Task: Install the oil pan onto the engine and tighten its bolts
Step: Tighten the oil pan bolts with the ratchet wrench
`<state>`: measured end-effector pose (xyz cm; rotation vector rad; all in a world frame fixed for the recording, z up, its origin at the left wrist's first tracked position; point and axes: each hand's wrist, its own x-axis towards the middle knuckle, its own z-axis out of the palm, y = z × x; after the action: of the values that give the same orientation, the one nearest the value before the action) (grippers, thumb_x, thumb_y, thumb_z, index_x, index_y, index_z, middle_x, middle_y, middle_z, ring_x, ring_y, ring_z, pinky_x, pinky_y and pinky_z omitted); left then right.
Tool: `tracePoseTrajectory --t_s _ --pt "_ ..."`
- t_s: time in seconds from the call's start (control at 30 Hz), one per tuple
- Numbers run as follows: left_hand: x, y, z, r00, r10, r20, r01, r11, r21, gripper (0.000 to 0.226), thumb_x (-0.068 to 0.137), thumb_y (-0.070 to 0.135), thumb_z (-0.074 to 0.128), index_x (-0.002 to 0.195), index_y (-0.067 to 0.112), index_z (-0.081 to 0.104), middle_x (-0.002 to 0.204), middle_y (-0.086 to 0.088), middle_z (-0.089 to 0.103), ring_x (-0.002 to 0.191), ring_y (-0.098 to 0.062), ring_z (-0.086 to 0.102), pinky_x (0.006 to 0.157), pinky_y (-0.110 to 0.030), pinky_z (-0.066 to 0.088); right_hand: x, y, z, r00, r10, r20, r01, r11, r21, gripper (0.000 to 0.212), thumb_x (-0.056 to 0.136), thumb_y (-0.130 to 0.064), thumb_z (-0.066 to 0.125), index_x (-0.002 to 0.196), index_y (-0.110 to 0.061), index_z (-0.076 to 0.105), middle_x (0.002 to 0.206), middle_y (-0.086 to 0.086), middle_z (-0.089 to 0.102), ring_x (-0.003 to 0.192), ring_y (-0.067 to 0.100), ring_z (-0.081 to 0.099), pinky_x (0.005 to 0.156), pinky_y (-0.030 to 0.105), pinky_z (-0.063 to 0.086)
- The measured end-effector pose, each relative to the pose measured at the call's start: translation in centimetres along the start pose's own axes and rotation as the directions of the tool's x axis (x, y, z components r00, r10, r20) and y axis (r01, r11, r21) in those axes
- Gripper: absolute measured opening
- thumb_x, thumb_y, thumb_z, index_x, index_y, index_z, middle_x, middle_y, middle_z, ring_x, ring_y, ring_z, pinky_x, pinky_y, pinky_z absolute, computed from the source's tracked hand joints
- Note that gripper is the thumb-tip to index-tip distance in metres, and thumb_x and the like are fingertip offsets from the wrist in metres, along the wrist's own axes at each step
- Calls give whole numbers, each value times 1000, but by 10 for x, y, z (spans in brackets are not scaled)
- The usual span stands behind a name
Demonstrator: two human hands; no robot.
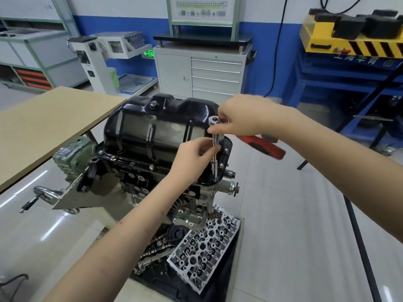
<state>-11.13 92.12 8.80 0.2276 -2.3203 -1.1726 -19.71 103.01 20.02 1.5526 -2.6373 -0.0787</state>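
Head view: oil pan [157,127] left of both grips.
Right grip [237,120]: clamped on ratchet [259,144] head.
Left grip [194,158]: pinching extension bar [214,151].

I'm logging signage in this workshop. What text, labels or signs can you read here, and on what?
Green exit sign on the wall: arrow and a symbol, no legible words.
Blue bench: pale characters, too blurred to read.
Wall chart: print too small.
Oil filter: lettering illegible.
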Motion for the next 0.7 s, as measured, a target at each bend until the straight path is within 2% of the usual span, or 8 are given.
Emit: tracePoseTrajectory --t_s 0.1,0.2,0.27,0.33,0.43,0.53,0.63,0.7 --pt "2 3 -2 1000 20 7 -20 999 46 14 86 15 64 81 3 68 63 12 58 56 7 53 58 -3 37 0 2 -1 1000 -31 -3 31 999 42 42 85 -49 53 81 -7 56 61 -2 47 54 11 38 47 26 25" --pt "4 6 -4 997 39 72 -43 997 63 16 89 13 59 85 1 68 69 -1 68 63 -2 60 63 -16 44 0 9 -9 987 -139 78 125 979 163 31 87 -35 57 97 -6 63 77 6 60 69 22 51 56 27 32" --pt "5 7 -6 992 26 122 -33 998 55 16 90 14 57 90 2 69 80 -7 72 76 -17 66 73 -28 49 0 11 -13 973 -194 126 162 960 229 26 88 -29 58 109 -16 64 93 0 66 84 19 56 72 24 39" --pt "5 7 -7 989 26 143 -34 998 54 17 90 14 57 90 2 69 84 -8 72 80 -21 67 76 -31 50 0 12 -14 971 -204 122 165 949 267 27 87 -28 60 113 -22 63 86 -9 64 78 11 56 70 15 40" --pt "4 7 -7 992 20 128 -27 998 53 16 89 16 58 89 3 68 84 -6 71 82 -20 67 77 -26 49 1 10 -13 985 -154 79 135 969 205 24 82 -38 64 98 -20 64 68 -5 62 60 7 49 52 14 34" --pt "6 10 -5 997 9 81 -15 997 77 24 86 22 64 82 -1 67 78 -8 71 77 -20 66 75 -30 49 0 7 -13 994 -92 61 86 992 87 32 78 -48 61 77 -17 56 56 -5 59 51 5 49 46 23 29" --pt "9 15 -3 998 24 57 -30 994 106 28 85 24 64 78 -3 66 73 -10 70 73 -22 64 73 -32 46 0 4 -13 996 -59 62 58 998 28 39 81 -49 57 70 -11 55 54 -3 60 46 6 51 43 20 29" --pt "9 16 -3 998 20 59 -26 993 111 28 86 23 63 79 -3 65 74 -11 70 74 -23 64 72 -32 46 -1 1 -12 998 -35 43 35 999 8 44 85 -45 54 61 -9 49 52 5 58 40 7 44 41 20 31"
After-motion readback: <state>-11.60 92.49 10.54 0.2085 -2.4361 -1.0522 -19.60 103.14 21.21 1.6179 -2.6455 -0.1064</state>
